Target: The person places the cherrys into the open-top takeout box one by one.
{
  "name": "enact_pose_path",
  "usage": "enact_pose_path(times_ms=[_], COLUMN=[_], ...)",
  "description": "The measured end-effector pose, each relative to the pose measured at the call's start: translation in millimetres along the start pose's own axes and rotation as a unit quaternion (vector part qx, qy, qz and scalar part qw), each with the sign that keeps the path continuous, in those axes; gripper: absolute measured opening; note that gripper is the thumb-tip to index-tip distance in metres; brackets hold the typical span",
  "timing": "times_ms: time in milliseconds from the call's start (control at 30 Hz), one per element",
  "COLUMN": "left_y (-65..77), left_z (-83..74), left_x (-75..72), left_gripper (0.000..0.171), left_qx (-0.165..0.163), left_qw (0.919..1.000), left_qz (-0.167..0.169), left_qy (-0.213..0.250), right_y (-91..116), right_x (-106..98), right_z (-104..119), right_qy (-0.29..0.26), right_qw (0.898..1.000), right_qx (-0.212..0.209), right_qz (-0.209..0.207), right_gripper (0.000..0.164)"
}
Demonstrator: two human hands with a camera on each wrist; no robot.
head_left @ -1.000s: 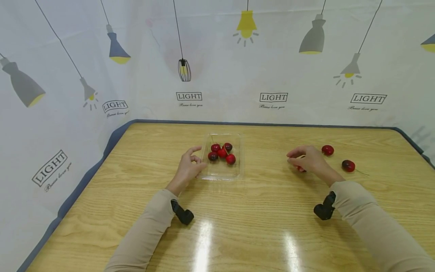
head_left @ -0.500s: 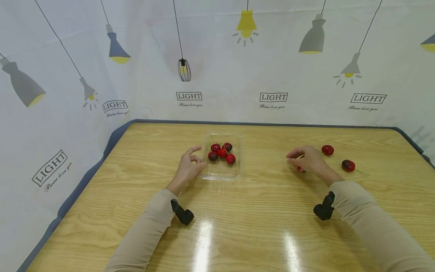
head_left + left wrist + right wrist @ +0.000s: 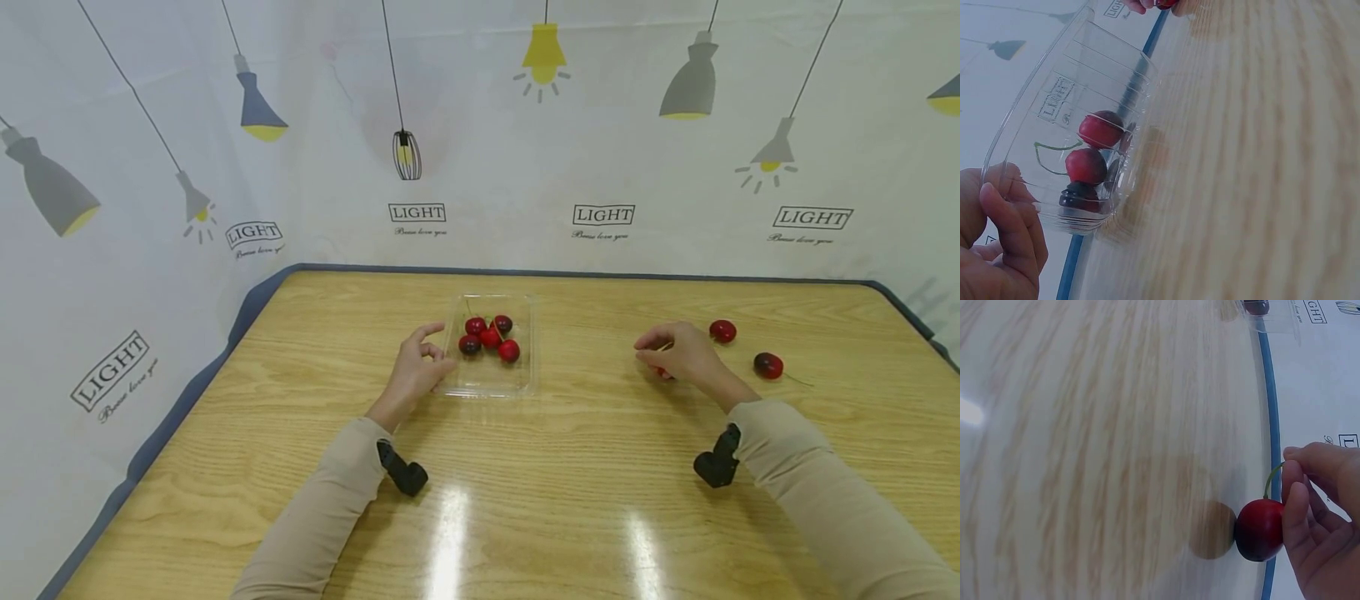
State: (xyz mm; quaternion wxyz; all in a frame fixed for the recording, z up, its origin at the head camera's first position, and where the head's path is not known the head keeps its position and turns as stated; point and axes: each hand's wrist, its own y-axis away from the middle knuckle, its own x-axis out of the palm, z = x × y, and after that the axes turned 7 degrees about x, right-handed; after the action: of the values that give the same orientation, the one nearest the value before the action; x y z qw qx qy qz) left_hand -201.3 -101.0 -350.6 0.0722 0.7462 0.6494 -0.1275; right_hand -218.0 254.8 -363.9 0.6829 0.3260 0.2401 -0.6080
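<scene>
A clear plastic container (image 3: 534, 367) stands on the table at the middle, with several dark red cherries (image 3: 491, 337) inside. At its left side, my left hand (image 3: 415, 364) pinches the rim between thumb and fingers, as the left wrist view shows. Out to the right, my right hand (image 3: 681, 352) pinches the green stem (image 3: 1268, 482) of a cherry (image 3: 1259, 531) between thumb and forefinger. This cherry sits low at the tabletop, its reflection right beside it, and in the head view the hand mostly hides it.
Two loose cherries lie right of my right hand: one farther back (image 3: 723, 332), and one nearer with a stem (image 3: 768, 365). The wooden table (image 3: 555, 492) ends at a blue edge strip (image 3: 585, 273), with a lamp-printed white curtain (image 3: 495, 158) behind it.
Almost nothing differs. My right hand has shifted very slightly; the left hand, the container and the loose cherries stay where they were.
</scene>
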Motion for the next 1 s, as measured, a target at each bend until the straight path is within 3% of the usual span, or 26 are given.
enact_pose_path(times_ms=[567,800,1000], left_y=[-0.2,-13.6,-15.2], left_z=[2.3,26.2,31.1], left_x=[-1.1,-0.7,0.6], left_gripper=[0.060,0.060,0.059], left_qx=[0.003,0.001,0.011], left_qw=[1.0000,1.0000,0.9998], left_qz=[0.000,-0.007,-0.016], left_qy=[-0.001,0.006,-0.002], right_y=[1.5,3.5,5.0], right_x=[-8.3,-11.4,-12.5], right_z=[-2.3,1.5,5.2], right_qy=[-0.002,-0.003,-0.001], right_qw=[1.000,1.000,0.999], right_qx=[-0.015,-0.011,-0.013], right_qz=[-0.023,-0.029,-0.031], right_gripper=[0.022,0.023,0.022])
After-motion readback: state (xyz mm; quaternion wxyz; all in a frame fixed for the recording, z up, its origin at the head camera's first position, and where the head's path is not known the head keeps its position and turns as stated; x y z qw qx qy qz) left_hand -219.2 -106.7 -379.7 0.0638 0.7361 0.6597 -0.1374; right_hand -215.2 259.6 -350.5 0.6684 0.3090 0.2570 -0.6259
